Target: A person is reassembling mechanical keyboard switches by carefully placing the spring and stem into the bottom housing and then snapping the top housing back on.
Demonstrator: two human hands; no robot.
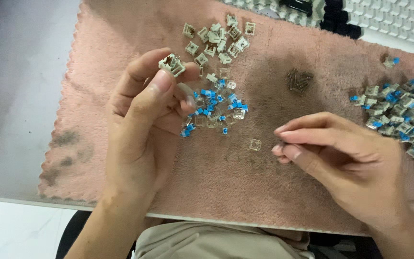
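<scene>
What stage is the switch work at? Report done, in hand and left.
Done, it seems: a heap of beige housings, a heap of blue stems and clear tops and some springs lie sorted on the pink towel. In hand: the left hand holds one beige housing; the right hand pinches near a clear top. Left: the pile of whole switches.

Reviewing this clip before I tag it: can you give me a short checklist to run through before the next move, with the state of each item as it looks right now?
1. Left hand has a firm hold on the beige switch housing: ok, pinched between thumb and fingers.
2. Housing is free of its inner parts: cannot tell, the inside is too small to read.
3. Right hand holds a part: cannot tell, the fingertips are pinched together and hide whatever is between them.
4. Clear cover is within reach: ok, it lies on the pink towel just beside the right fingertips.
5. Piles kept apart: ok, beige housings, blue stems and the uncut switches lie in separate heaps.
</scene>
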